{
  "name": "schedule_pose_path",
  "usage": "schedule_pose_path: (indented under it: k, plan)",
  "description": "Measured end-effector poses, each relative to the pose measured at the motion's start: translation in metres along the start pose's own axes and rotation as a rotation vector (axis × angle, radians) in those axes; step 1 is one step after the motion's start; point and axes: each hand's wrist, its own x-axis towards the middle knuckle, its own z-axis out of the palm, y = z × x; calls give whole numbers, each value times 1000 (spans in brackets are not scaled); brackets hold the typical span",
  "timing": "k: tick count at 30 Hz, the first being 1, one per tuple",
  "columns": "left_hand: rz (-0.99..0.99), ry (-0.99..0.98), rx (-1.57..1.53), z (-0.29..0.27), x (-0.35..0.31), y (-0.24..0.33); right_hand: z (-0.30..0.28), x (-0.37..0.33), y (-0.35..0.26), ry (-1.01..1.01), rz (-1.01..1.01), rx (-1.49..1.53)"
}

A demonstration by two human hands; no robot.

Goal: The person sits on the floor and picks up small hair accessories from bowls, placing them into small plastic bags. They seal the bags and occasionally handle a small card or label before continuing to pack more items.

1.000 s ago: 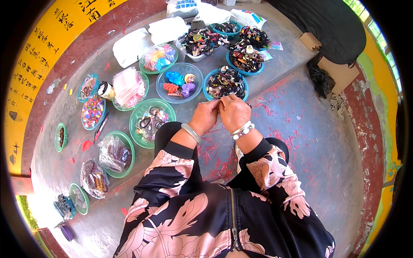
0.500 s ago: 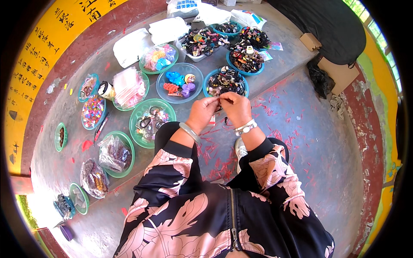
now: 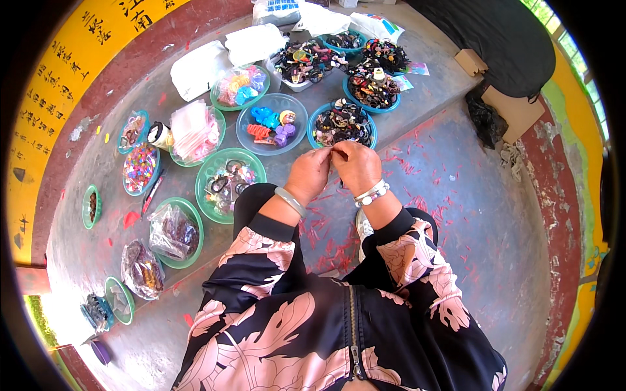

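left hand [image 3: 309, 174]: my fingers pinch inward, tips meeting the right's; whatever they grasp is hidden, so i cannot tell.
right hand [image 3: 358, 167]: curled over the same spot, grip equally hidden.
dark hair ties [image 3: 342, 121]: in the blue basket [image 3: 374, 135] just beyond my hands; probably light, soft, stretchy; best held by the band, sparing fragile ornaments.
clear bowl [image 3: 274, 150]: left of that basket, bright pieces inside.

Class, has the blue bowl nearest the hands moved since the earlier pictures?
No: judged against the ledge, the blue bowl shows no shift either way.
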Motion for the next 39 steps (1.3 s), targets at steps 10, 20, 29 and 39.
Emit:
schedule_pose_path:
  k: [10,20,29,39]
  plan:
    - [-14,-51,54,-1,-1,8,2,-3,-3,-10,-14,-166]
    - [-291,-118,-192,-6,4,15,-1,2,4,44,27,-2]
    - [-494,-98,-908,-3,3,-8,-1,14,23,-179,412,795]
    - [-464,-107,-736,-2,3,-9,0,10,20,-139,176,491]
